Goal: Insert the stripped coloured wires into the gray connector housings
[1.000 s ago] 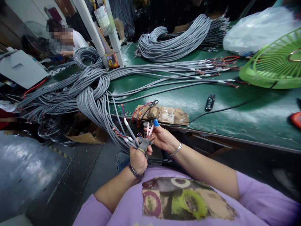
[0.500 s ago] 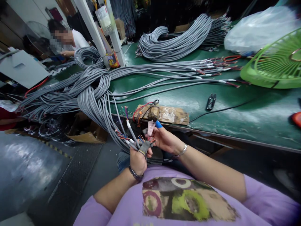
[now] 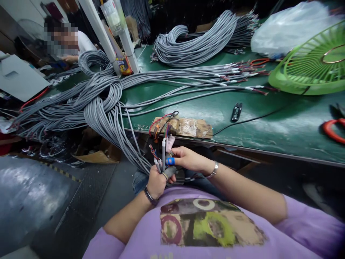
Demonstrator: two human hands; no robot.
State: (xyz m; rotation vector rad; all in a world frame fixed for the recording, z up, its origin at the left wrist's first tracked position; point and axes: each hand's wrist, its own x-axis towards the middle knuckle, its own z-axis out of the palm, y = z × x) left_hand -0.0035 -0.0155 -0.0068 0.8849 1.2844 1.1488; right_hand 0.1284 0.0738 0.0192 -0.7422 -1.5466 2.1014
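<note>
My left hand (image 3: 157,181) is closed around several grey cables (image 3: 163,154), whose stripped ends stick up from the fist. A grey cover wraps its thumb. Coloured wires (image 3: 153,151) fan out of the white-banded cable ends. Just right of them, my right hand (image 3: 185,158), with a blue wrap on one finger, is closed in a pinch over the wires of a held cable; the fingers mostly hide these. Beyond the fingertips, a pale pink strip (image 3: 169,142) hangs near a worn wooden block (image 3: 191,128) at the bench edge.
The green bench (image 3: 172,114) carries a large pile of grey cables (image 3: 102,104), a coil (image 3: 194,43), small black snips (image 3: 236,112), red-handled scissors (image 3: 332,131), a green fan (image 3: 309,64) and a plastic bag (image 3: 285,28). A co-worker (image 3: 81,41) sits at the far left.
My right hand has moved down and inward onto the wires at my left hand. One upright cable end in the left hand has shifted right. The view has shifted slightly.
</note>
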